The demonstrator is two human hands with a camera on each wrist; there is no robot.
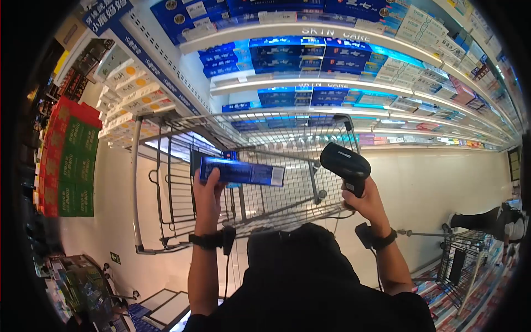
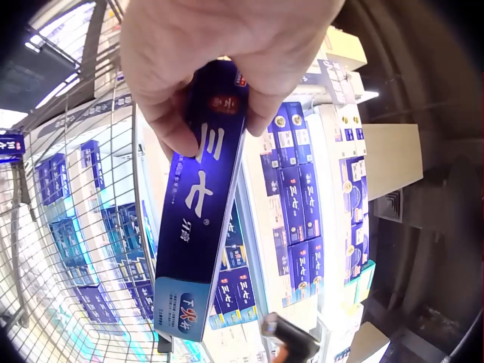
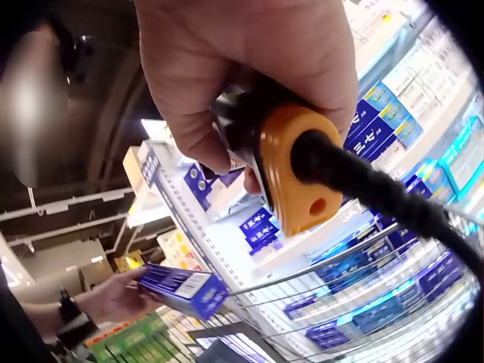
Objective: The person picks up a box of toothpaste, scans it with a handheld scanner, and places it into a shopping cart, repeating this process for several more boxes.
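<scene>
My left hand pinches one end of a long blue toothpaste box between thumb and fingers. In the head view its far end, with a white barcode label, points right toward the scanner. The left wrist view shows the box's printed front, with a light-blue patch at the bottom. My right hand grips the handle of a black barcode scanner, its head tilted up and left. An orange collar and a cable show at the handle's base. Both hands are above a wire shopping cart.
Shelves of blue and white boxes rise just beyond the cart. Red and green cartons are stacked at the left. A second cart and a person are at the right.
</scene>
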